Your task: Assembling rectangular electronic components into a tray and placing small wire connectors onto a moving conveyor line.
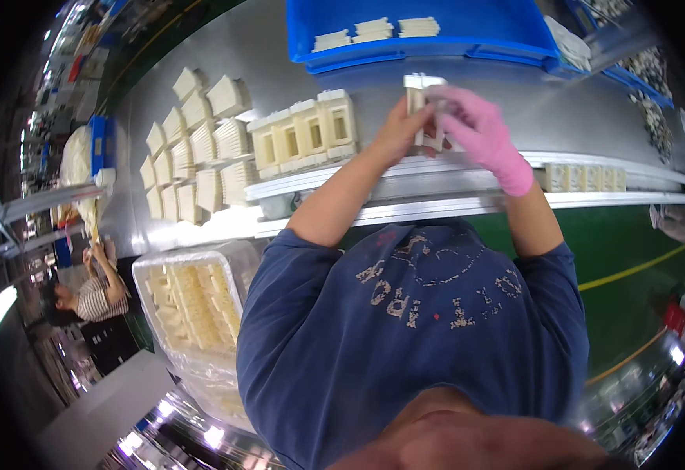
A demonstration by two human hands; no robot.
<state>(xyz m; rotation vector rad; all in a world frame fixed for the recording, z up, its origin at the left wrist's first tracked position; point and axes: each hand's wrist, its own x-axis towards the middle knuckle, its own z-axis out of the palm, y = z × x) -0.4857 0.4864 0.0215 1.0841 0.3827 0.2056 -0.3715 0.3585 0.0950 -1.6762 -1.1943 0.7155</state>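
My bare left hand (399,135) grips a cream plastic housing (416,81) with a rectangular opening, held upright above the near edge of the metal table. My right hand (479,135), in a pink glove, is closed at the housing's right side. Its fingertips are slightly blurred, and what they pinch, if anything, cannot be made out. Left of my left hand stands a row of several similar cream housings (305,135), side by side. Farther left, several ribbed cream plastic pieces (204,142) lie in rows on the table (268,63).
A blue tray (436,53) at the far side holds stacks of thin cream pieces (374,30). Metal rails (452,205) run along the near edge, with cream parts (585,178) at right. A plastic-lined bin (142,294) of cream parts stands lower left. Another person (99,301) works at far left.
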